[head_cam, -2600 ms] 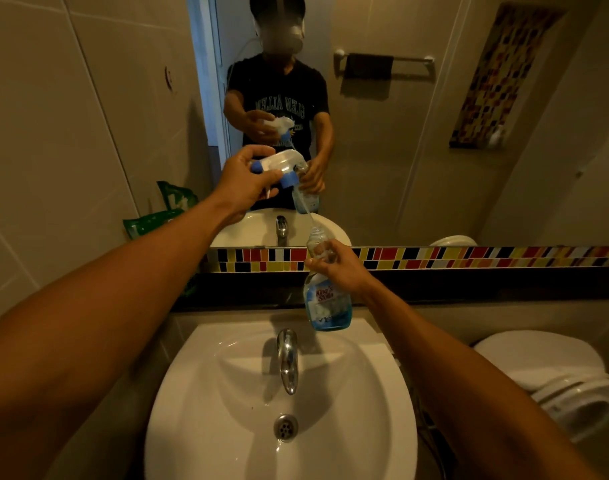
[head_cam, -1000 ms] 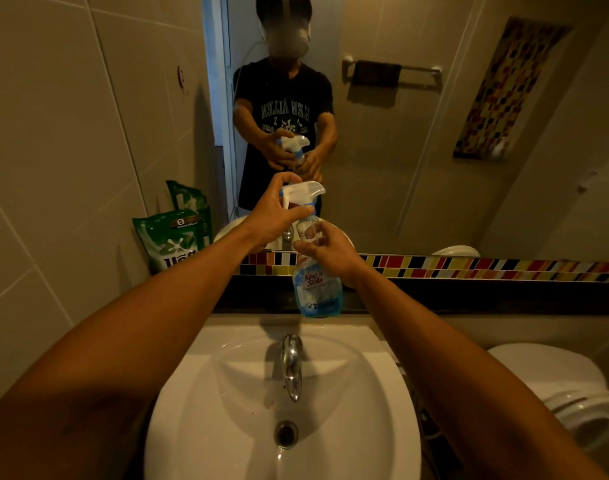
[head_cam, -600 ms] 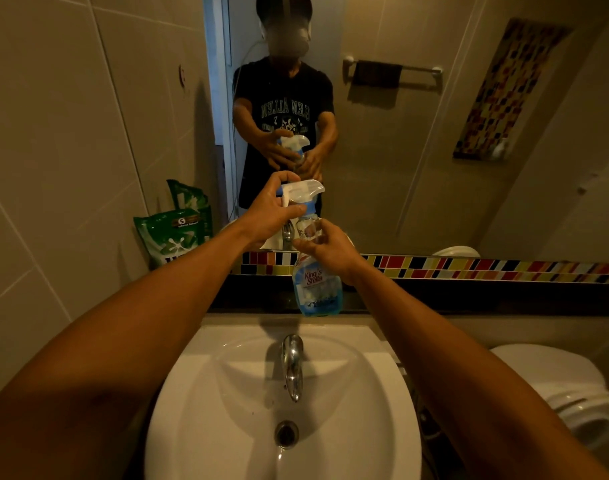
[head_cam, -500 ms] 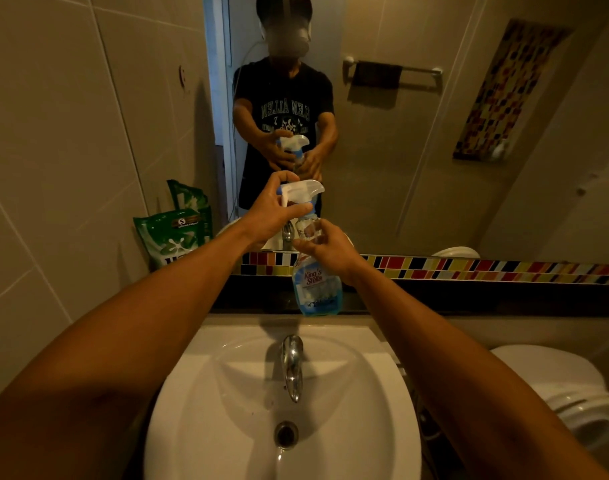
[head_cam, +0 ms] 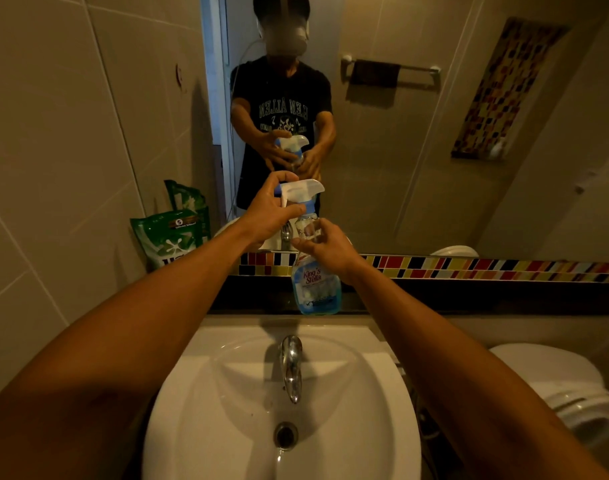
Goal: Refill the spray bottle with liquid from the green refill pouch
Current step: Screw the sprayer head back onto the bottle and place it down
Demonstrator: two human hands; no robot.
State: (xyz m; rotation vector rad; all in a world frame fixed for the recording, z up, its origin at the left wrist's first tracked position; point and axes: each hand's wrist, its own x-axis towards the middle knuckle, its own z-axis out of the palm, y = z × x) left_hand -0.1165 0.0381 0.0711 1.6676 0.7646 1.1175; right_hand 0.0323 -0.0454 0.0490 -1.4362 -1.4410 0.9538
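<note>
Both hands grip the spray bottle above the sink; green pouch left.

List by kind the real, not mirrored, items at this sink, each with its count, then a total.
Spray bottle: 1
Green refill pouch: 1
Tap: 1
Basin: 1
Toilet: 1
Hands: 2, left and right
Total: 7
</note>
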